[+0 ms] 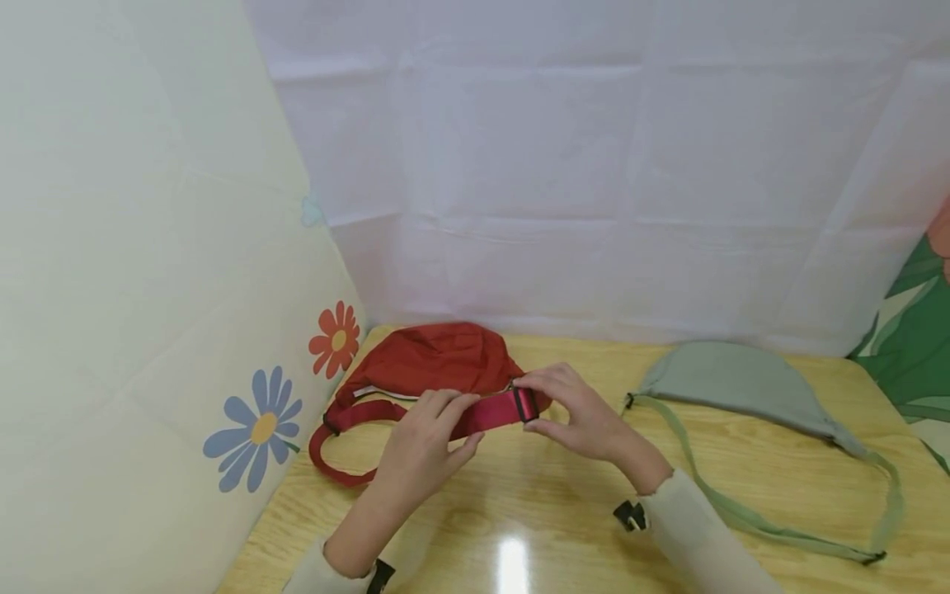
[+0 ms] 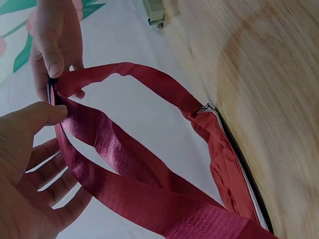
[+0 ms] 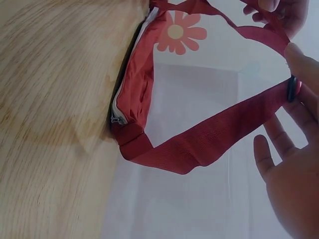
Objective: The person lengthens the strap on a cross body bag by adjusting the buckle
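A red waist bag (image 1: pixel 438 359) lies at the back left of the wooden table, its zip (image 3: pixel 117 118) showing in the right wrist view. Its dark red strap (image 2: pixel 119 149) is raised in front of it in a loop. My left hand (image 1: pixel 426 445) pinches the strap between thumb and fingers. To the right, my right hand (image 1: pixel 575 412) grips the strap at a black slider buckle (image 1: pixel 525 405), thumb below and fingers above. In the left wrist view the left thumb (image 2: pixel 50 113) presses on the strap close beside that buckle.
A grey-green waist bag (image 1: pixel 742 384) lies on the right of the table (image 1: pixel 564 511), its green strap (image 1: pixel 772 528) looped toward the front. A pale cloth wall (image 1: pixel 482 165) stands behind, and a flower-printed sheet (image 1: pixel 148 330) on the left.
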A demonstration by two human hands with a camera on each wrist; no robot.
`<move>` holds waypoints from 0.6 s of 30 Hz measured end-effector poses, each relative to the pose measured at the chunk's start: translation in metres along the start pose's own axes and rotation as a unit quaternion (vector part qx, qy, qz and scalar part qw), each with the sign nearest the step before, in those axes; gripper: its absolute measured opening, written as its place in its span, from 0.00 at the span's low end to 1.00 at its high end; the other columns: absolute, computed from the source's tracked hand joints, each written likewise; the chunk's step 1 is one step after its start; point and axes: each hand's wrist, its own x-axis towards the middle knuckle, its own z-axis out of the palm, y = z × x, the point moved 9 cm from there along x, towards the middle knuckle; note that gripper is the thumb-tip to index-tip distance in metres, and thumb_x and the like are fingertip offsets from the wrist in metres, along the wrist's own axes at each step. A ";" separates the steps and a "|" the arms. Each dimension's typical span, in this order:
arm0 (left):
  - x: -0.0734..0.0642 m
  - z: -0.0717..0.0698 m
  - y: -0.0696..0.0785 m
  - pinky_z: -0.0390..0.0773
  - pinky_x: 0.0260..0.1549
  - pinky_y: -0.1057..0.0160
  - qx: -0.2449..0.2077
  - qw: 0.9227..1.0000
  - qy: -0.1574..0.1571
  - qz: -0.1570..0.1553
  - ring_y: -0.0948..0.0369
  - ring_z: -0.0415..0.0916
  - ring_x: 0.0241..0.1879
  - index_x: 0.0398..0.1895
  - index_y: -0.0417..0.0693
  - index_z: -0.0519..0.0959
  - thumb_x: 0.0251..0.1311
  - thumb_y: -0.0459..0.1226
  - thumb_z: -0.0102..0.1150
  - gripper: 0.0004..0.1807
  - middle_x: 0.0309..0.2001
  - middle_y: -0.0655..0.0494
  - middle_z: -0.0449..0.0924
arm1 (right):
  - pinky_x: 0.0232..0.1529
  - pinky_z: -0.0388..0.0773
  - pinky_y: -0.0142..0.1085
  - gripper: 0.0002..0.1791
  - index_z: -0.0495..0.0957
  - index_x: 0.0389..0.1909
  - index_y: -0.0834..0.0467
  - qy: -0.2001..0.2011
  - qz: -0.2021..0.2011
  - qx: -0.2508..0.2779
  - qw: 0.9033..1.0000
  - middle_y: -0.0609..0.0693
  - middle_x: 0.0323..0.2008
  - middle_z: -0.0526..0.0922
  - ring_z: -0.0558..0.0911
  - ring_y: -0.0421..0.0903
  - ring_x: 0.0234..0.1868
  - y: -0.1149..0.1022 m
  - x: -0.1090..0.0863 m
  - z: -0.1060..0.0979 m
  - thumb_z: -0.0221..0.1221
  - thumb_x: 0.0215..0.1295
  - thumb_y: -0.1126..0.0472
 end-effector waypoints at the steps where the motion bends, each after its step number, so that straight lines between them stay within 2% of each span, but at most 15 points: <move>1: 0.000 0.000 0.000 0.82 0.38 0.60 0.000 1.000 0.002 0.001 0.56 0.77 0.42 0.52 0.45 0.82 0.48 0.42 0.80 0.27 0.44 0.52 0.81 | 0.53 0.77 0.44 0.31 0.76 0.63 0.56 -0.001 0.001 0.000 1.000 0.49 0.58 0.80 0.73 0.46 0.56 0.000 0.000 0.000 0.73 0.58 0.61; 9: 0.000 0.001 0.001 0.82 0.37 0.60 -0.007 1.000 0.007 -0.004 0.56 0.76 0.42 0.51 0.45 0.83 0.48 0.42 0.79 0.26 0.43 0.53 0.82 | 0.54 0.77 0.45 0.31 0.76 0.64 0.55 -0.004 0.001 0.003 1.000 0.48 0.58 0.80 0.73 0.46 0.56 0.000 0.000 0.000 0.73 0.58 0.61; 18: -0.001 0.011 -0.002 0.82 0.40 0.60 -0.039 0.999 -0.001 -0.013 0.56 0.77 0.44 0.51 0.46 0.82 0.51 0.40 0.77 0.24 0.44 0.53 0.82 | 0.56 0.76 0.46 0.31 0.76 0.64 0.55 -0.010 0.000 0.007 1.000 0.48 0.59 0.80 0.73 0.46 0.58 0.000 -0.001 0.002 0.73 0.58 0.62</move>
